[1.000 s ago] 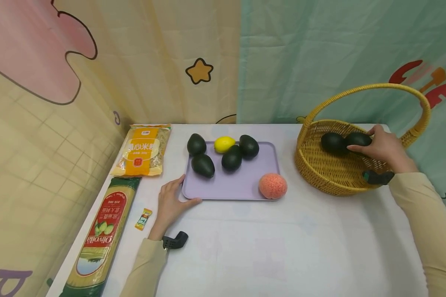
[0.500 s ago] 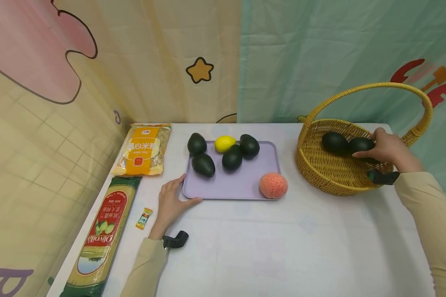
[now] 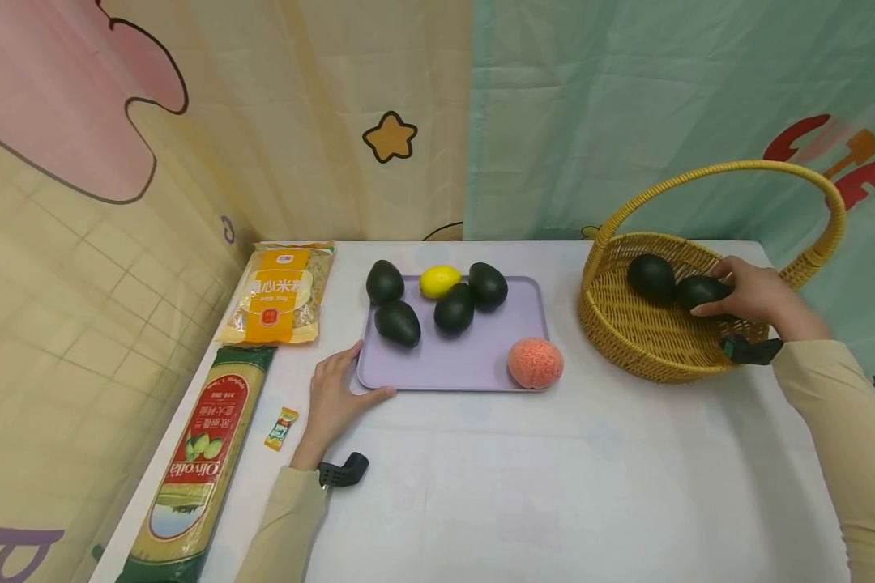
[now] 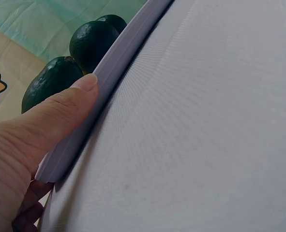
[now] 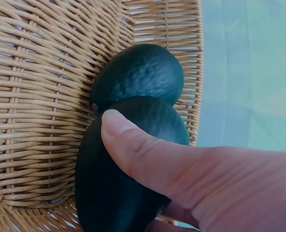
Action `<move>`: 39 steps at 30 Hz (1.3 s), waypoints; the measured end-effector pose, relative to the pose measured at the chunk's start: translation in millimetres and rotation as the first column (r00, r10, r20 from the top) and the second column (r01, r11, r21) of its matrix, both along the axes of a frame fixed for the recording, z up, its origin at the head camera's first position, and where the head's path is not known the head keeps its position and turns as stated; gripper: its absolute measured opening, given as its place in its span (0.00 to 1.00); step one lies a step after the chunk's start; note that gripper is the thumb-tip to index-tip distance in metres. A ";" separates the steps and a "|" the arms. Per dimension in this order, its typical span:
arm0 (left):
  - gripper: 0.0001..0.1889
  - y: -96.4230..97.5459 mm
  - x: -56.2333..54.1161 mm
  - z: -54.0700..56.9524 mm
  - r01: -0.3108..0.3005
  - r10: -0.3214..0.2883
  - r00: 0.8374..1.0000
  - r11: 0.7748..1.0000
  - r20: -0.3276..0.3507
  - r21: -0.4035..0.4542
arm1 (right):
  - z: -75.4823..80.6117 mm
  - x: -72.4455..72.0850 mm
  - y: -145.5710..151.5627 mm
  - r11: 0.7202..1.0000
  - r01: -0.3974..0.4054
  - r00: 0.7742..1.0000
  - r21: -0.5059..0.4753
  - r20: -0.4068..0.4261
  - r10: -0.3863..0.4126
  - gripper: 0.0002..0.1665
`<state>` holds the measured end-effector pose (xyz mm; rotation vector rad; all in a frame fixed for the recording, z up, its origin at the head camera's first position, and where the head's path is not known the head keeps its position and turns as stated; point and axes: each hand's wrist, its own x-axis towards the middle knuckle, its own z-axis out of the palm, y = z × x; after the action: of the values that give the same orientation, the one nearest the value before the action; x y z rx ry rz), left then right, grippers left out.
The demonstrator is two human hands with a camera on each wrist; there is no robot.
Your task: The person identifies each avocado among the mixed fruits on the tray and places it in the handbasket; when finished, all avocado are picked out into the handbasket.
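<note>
Much of the held avocado (image 3: 700,295) is covered: the right hand (image 3: 761,301) lays its thumb over it, and the other fingers are mostly lost behind it in the right wrist view. Still, that grip is closed round the fruit, inside the wicker basket (image 3: 623,344) at the far right of the tabletop (image 3: 554,494). A second avocado (image 3: 651,278) sits against it on the left. The wrist and its strap hide part of the basket's right side.

The left hand (image 3: 334,405) has its grip spread, thumb and fingers touching the lilac tray (image 3: 437,368) at its near left corner (its lower fingers are dim in the wrist view). On the tray are four avocados (image 3: 454,309), a lemon (image 3: 441,282) and a coral ball (image 3: 535,363).

Compared with a second ago, the held avocado lies slightly nearer beside its neighbour; the tray's contents are unchanged.
</note>
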<state>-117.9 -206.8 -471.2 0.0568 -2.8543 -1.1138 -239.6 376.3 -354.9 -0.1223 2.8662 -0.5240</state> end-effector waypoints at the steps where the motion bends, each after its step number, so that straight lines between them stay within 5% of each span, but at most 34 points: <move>1: 0.51 -0.1 0.0 0.3 0.000 0.000 1.000 1.000 0.000 -0.001 | -0.4 -0.5 0.0 1.000 -0.004 1.000 -0.001 -0.003 0.004 0.47; 17: 0.51 1.5 1.5 0.8 0.003 -0.003 1.000 1.000 -0.004 0.014 | -9.3 -6.2 4.7 0.996 -0.092 0.993 -0.006 -0.080 0.091 0.34; 39: 0.51 0.8 1.7 1.2 -0.004 0.004 0.999 1.000 -0.032 0.006 | -14.3 -1.8 3.4 0.997 -0.057 0.997 -0.057 -0.049 0.054 0.35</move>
<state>-116.2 -205.9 -470.0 0.0452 -2.8219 -1.1120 -241.4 379.7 -369.3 -0.2265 2.8845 -0.6023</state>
